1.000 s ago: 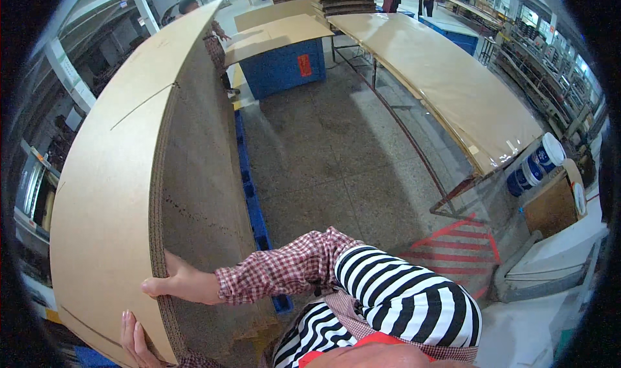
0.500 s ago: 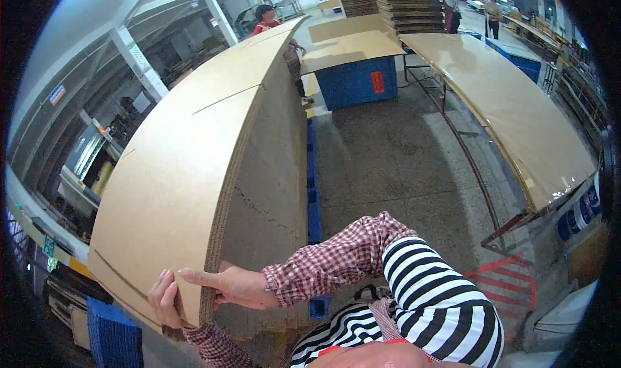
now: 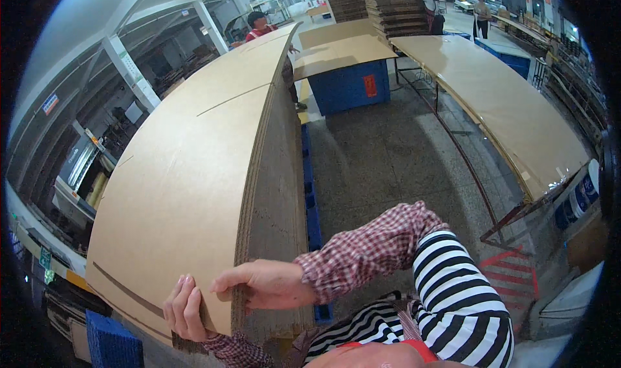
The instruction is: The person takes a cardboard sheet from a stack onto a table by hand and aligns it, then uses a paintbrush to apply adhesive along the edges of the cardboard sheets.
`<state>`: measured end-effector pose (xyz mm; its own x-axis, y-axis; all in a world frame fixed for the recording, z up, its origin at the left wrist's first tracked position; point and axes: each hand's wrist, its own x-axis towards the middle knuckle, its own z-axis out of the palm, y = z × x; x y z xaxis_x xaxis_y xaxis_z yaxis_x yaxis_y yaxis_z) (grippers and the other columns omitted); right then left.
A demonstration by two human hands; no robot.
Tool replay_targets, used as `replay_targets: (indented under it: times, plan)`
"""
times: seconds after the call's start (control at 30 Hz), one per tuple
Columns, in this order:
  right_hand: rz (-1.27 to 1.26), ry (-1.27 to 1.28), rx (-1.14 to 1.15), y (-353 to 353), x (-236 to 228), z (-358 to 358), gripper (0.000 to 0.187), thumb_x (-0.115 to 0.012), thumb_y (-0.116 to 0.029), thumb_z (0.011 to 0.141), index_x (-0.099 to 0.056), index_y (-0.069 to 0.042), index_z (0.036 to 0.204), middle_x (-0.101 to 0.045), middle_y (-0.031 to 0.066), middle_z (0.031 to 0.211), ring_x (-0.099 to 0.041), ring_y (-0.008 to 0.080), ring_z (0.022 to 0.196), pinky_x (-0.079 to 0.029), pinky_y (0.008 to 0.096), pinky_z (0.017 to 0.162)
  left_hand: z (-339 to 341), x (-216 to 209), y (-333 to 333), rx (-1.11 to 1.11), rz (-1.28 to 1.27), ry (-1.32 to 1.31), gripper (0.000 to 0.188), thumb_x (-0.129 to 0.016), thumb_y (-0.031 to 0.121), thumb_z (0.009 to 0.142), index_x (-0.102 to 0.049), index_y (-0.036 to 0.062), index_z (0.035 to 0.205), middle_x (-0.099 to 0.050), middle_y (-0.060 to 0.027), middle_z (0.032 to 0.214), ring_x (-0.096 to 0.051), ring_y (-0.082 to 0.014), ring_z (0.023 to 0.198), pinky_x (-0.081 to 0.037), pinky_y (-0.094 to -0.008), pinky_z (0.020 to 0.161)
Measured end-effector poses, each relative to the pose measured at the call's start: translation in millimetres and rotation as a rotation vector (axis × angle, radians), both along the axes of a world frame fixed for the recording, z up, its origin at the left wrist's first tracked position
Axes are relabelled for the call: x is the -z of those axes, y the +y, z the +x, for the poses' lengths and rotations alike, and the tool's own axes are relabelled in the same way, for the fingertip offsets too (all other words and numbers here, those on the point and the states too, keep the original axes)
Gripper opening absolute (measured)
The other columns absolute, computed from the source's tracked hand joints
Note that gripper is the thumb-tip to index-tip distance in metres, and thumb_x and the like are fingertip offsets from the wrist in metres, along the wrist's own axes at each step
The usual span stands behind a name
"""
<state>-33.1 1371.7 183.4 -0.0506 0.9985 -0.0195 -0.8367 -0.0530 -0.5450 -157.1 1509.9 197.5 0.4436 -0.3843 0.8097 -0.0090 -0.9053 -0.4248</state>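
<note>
A tall stack of brown cardboard sheets [image 3: 275, 167] rises on a blue pallet [image 3: 308, 187] at my left. Its large top cardboard sheet [image 3: 174, 187] has slits cut into it. At the near corner, my left hand [image 3: 187, 308] curls over the end edge, fingers lying on the upper face and thumb hidden. My right hand [image 3: 272, 284] pinches the right-hand edge of that corner, thumb on top and the other fingers partly hidden against the stack's side. How many sheets lie between the fingers is not visible.
A long brown-topped table [image 3: 491, 96] on metal legs runs along the right. Ahead stands a blue bin [image 3: 349, 86] with cardboard [image 3: 343, 54] over it. A co-worker [image 3: 259, 28] in red is at the stack's far end. Piled cardboard [image 3: 398, 9] and other people are farther back.
Both hands and the near corner of the top sheet have shifted to the right in view. Both hands keep their hold on the corner. The whole view has also shifted slightly.
</note>
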Motion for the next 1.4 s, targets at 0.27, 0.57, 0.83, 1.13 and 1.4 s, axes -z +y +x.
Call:
replay_targets:
  times: [0.27, 0.57, 0.83, 1.13, 1.4]
  plan:
    - [0.025, -0.049, 0.040, -67, -6, 28, 0.011, -0.055, -0.022, 0.082, -0.056, -0.011, 0.078, -0.053, -0.0035, 0.072, -0.049, 0.0078, 0.068, -0.040, 0.0274, 0.065, 34, -2, -76, 0.011, -0.040, -0.061, 0.011, -0.054, 0.015, 0.078, -0.055, 0.0044, 0.082, -0.063, -0.0123, 0.085, -0.063, -0.0271, 0.076, -0.048, -0.0327, 0.062]
    - [-0.028, -0.066, 0.136, -133, 3, 58, 0.015, -0.057, -0.023, 0.080, -0.054, -0.009, 0.085, -0.054, -0.0002, 0.079, -0.052, 0.0112, 0.075, -0.042, 0.0333, 0.071, 63, 10, -143, -0.004, -0.099, -0.071, 0.009, -0.057, 0.010, 0.075, -0.056, 0.0058, 0.083, -0.063, -0.0111, 0.086, -0.062, -0.0271, 0.077, -0.047, -0.0333, 0.064]
    - [0.042, -0.051, 0.146, -136, 16, 59, 0.014, -0.059, -0.023, 0.079, -0.053, -0.011, 0.080, -0.050, -0.0033, 0.072, -0.049, 0.0092, 0.069, -0.041, 0.0314, 0.070, 66, 19, -155, -0.013, -0.103, -0.072, 0.018, -0.059, 0.021, 0.076, -0.054, 0.0066, 0.084, -0.062, -0.0111, 0.088, -0.061, -0.0277, 0.079, -0.046, -0.0358, 0.067]
    - [0.013, 0.034, 0.233, -135, 13, 53, 0.013, -0.059, -0.019, 0.079, -0.052, -0.008, 0.081, -0.052, -0.0008, 0.074, -0.050, 0.0096, 0.070, -0.042, 0.0292, 0.072, 60, 20, -151, -0.042, -0.115, -0.028, 0.048, -0.055, 0.052, 0.075, -0.055, 0.0045, 0.084, -0.062, -0.0115, 0.087, -0.060, -0.0282, 0.079, -0.047, -0.0367, 0.069]
    - [-0.002, 0.093, 0.283, -137, 3, 45, 0.011, -0.060, -0.013, 0.076, -0.054, -0.007, 0.081, -0.053, -0.0001, 0.071, -0.052, 0.0097, 0.068, -0.043, 0.0268, 0.072, 29, 60, -129, 0.230, -0.554, -0.622, 0.058, -0.030, 0.054, 0.087, -0.043, 0.0015, 0.108, -0.047, -0.0155, 0.109, -0.044, -0.0248, 0.105, -0.039, -0.0399, 0.087]
